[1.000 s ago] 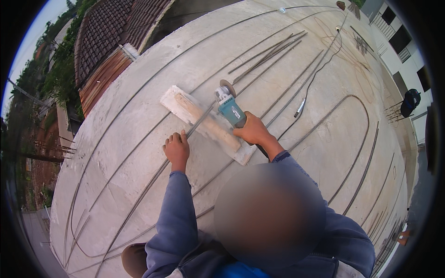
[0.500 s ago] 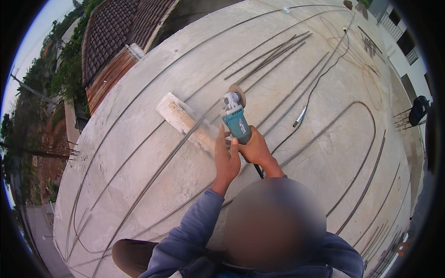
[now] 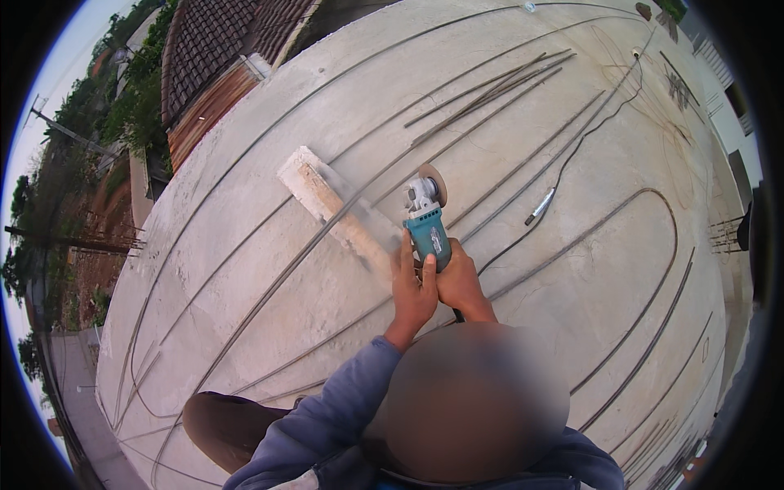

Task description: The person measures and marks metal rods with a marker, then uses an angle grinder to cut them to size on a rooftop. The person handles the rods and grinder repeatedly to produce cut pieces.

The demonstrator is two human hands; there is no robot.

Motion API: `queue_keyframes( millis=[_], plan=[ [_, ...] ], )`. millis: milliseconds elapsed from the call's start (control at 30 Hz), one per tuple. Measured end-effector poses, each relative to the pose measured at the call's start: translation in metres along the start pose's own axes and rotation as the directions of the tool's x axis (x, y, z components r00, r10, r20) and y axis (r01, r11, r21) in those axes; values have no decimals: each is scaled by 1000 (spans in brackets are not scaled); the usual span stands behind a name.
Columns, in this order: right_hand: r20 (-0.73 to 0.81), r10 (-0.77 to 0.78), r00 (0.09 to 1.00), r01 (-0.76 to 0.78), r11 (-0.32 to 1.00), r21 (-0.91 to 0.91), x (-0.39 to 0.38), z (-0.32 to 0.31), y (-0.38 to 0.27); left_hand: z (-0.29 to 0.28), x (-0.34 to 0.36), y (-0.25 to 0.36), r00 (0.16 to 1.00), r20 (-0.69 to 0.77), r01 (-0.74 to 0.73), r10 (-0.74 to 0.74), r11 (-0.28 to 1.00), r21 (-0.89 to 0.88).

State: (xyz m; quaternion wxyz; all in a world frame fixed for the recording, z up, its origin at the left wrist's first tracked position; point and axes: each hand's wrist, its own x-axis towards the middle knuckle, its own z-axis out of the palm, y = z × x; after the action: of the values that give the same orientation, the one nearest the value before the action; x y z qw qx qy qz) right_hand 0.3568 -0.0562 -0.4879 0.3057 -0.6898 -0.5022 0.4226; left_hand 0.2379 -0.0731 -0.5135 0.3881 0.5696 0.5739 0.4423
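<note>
Teal angle grinder [image 3: 429, 235] at 12 o'clock from the wearer: right hand [image 3: 465, 286], fingers clamped round its rear body; left hand [image 3: 415, 298], fingers against its side, closure not discernible; probably rigid, front-heavy, best gripped clear of the disc [image 3: 434, 181].

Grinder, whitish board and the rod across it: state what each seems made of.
Grinder: smooth teal casing, likely plastic; silvery head, likely metal. Board: perhaps wood, tan beneath a rough whitish crust. Rod: likely steel, dull grey and slender.
</note>
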Motion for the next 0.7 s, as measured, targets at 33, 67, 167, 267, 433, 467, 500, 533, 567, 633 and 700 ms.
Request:
queue_keyframes(
  millis=[33, 67, 167, 267, 433, 467, 500, 533, 567, 633, 700],
  plan=[
    [6, -16, 1000, 16, 1000, -18, 1, 0, 4, -2, -1, -1, 1000, -13, -1, 1, 1000, 23],
    [16, -34, 999, 35, 999, -37, 3, 0, 9, -1, -3, -2, 1000, 12, 26, -27, 999, 30],
    [-1, -41, 999, 41, 998, 44, -1, 6, 9, -3, -7, -3, 996, 21, 81, -82, 995, 52],
    [-5, -66, 998, 66, 991, 119, -4, 12, 8, -9, -7, 1, 996, 46, 80, -82, 996, 39],
    [-42, -64, 997, 67, 993, 97, 9, 17, 21, -36, -3, -1, 988, 138, -82, 65, 988, 127],
    [-24, -2, 1000, 5, 994, 106, 11, 17, 17, -52, -6, -6, 987, 139, -97, 74, 981, 170],
    [-23, -15, 1000, 18, 991, 134, 14, 19, 15, -69, -8, -11, 985, 146, -118, 88, 970, 212],
    [-28, -24, 999, 28, 988, 153, 17, 17, 16, -83, -12, -17, 983, 156, -137, 101, 960, 243],
    [-34, -31, 999, 36, 984, 172, 21, 16, 17, -104, -15, -26, 982, 161, -146, 100, 940, 309],
    [-26, -25, 999, 29, 981, 190, 28, 11, 14, -157, -28, -48, 980, 176, -157, 88, 888, 433],
    [-37, -30, 999, 37, 978, 204, 32, 10, 11, -197, -44, -74, 989, 104, 44, -109, 868, 494]
  ],
)
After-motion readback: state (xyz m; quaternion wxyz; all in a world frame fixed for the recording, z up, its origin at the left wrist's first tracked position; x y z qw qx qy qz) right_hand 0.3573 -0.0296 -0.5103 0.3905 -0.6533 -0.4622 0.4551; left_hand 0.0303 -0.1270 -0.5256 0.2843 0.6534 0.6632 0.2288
